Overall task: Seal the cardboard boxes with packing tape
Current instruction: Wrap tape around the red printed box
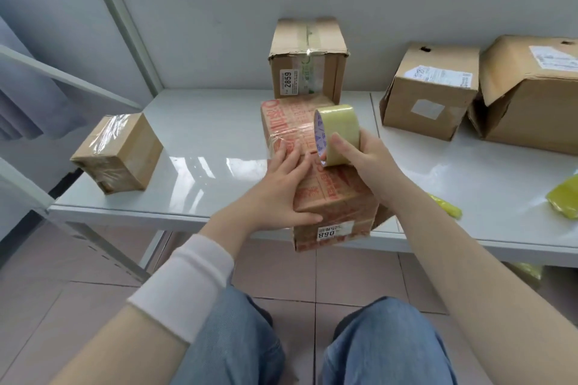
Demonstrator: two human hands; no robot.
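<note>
Head view: left hand (283,194) lies flat, fingers straight, on red-printed box (325,172) overhanging the white table (200,147) edge. Right hand (359,156) grips tape roll (339,134) on top. Taping underway; next, likely pull tape along the seam.

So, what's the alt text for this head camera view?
A person's right hand holds a roll of packing tape over a red-printed cardboard box, which the left hand presses down at the edge of a white table. Other boxes sit around it.
</note>
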